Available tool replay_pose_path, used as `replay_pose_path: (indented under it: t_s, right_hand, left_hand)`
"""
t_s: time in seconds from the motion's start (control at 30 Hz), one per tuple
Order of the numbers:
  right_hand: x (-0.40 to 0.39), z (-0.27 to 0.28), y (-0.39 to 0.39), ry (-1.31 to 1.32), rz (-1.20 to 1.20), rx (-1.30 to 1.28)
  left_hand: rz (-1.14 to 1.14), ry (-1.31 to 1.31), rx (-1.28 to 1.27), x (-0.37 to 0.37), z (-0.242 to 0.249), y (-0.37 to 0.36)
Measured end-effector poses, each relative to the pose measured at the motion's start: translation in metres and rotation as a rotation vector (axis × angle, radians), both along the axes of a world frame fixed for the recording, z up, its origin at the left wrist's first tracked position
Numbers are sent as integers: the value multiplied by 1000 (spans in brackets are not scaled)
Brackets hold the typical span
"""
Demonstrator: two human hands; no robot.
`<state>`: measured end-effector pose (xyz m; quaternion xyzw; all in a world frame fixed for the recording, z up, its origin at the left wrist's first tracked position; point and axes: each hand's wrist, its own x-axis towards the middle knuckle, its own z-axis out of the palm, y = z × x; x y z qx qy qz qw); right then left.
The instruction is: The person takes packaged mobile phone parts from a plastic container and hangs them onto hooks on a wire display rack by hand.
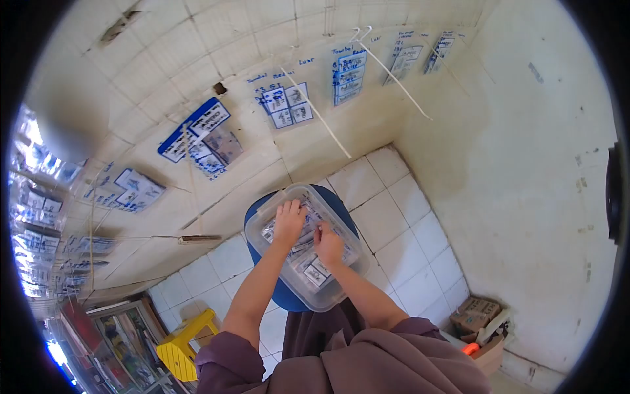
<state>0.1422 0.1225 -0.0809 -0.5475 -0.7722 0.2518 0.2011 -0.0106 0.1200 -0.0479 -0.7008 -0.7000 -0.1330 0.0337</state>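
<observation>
A clear plastic bin (323, 303) holds several flat plastic packets with white labels (316, 272). My left hand (289, 223) reaches into the far left part of the bin, its fingers slightly apart and bent over the packets. Close to its right, my right hand (328, 244) is closed, thumb and fingers pinched at a packet's edge; much of that packet is hidden by the hand. Under the bin is a round-cornered blue stool seat (287, 297).
Labelled packets (286, 105) hang on the tiled wall, near white hook rods (394, 75). A yellow step stool (186, 345) stands lower left, beside a glass-fronted cabinet (125, 341). Cardboard boxes (476, 315) sit in the right corner. White tiles (400, 223) cover the floor.
</observation>
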Motion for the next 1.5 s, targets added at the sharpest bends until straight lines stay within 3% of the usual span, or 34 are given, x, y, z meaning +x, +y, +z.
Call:
replay_pose_path:
  t_s: [0.13,0.23,0.3,0.53,0.73,0.8,0.9,1.03,1.23,1.5]
  right_hand:
    - [-5,31,-9,144,-29,56]
    - [-6,55,-16,191,-79,-17]
    - [-3,75,-22,236,-102,189]
    - [19,183,-43,594,-80,311]
    - [24,295,-36,842,150,7]
    - [22,340,-38,1081,296,-152]
    - [19,412,-50,1214,403,-54]
    - [9,466,-41,1254,513,9]
    - [-18,530,-12,1332,680,95]
    - [-38,575,11,1324,597,136]
  left_hand:
    - [-5,-134,169,1,37,-20]
    - [33,-312,107,1,72,-41]
    - [39,-397,151,0,99,-57]
    - [85,-765,279,-6,191,-112]
    - [34,-983,484,11,296,-143]
    - [-27,-966,531,21,341,-153]
    - [-96,-1013,579,35,399,-163]
    - [-134,-1105,712,37,455,-160]
    - [-48,-974,836,24,509,-144]
    - [34,-949,1011,12,541,-104]
